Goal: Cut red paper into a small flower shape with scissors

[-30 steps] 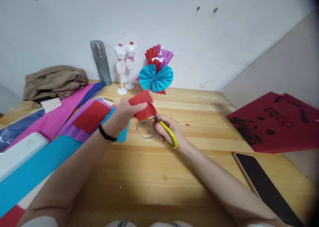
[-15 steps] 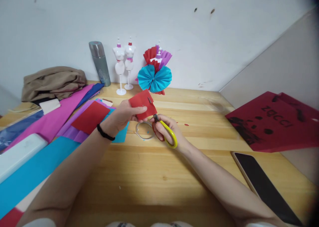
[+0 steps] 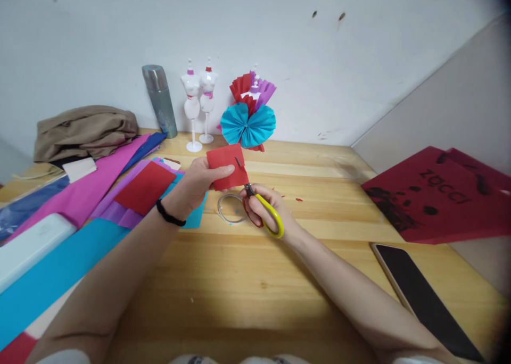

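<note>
My left hand (image 3: 200,180) pinches a red paper piece (image 3: 223,159), thumb on top and the other fingers beneath. Yellow-and-red scissors (image 3: 271,212) are in my right hand (image 3: 265,204), with fingers through and around the handles. One dark blade lies over the right part of the red paper; the other blade is hidden behind it. Just below the paper, a thin metal ring (image 3: 221,211) rests on the wooden table (image 3: 255,284). Behind the paper stands a dress form with a blue pleated paper skirt (image 3: 249,125) and a red and purple pleated top.
Two white dress forms (image 3: 191,107) and a bottle (image 3: 162,103) stand at the back. Coloured sheets (image 3: 75,252), another red piece (image 3: 146,188), a white box (image 3: 35,247) and brown cloth (image 3: 88,132) lie left. A phone (image 3: 419,295) and red bag (image 3: 443,199) are right.
The red paper has turned slightly and shifted a little left with my left hand. The scissors have barely moved. A small red scrap now shows on the table just right of the paper.
</note>
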### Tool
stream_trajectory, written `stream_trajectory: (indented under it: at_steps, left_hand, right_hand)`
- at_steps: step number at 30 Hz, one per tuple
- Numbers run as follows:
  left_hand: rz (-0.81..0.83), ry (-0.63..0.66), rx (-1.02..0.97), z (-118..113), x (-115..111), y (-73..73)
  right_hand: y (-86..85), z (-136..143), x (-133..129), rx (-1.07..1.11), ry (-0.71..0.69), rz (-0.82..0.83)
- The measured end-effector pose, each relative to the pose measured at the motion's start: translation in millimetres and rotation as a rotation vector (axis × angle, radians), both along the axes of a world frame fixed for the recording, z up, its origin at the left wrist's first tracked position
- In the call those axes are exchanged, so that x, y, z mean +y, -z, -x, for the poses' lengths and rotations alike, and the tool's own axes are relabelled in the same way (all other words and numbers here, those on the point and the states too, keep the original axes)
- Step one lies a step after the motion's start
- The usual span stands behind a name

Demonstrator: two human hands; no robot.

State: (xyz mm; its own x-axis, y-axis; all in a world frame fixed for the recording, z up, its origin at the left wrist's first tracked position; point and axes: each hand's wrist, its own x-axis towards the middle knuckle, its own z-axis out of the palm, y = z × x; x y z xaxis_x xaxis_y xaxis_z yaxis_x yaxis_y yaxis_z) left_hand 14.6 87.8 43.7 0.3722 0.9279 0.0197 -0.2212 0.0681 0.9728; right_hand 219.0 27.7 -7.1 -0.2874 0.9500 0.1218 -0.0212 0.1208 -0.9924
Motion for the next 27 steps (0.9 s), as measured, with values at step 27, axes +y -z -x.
stream_trajectory:
  at_steps: [27]
  left_hand:
    - [-0.102, 0.132, 0.359, 30, 1, -36.0]
  right_hand:
    - [-10.7, -11, 4, -0.153, -0.149, 0.018]
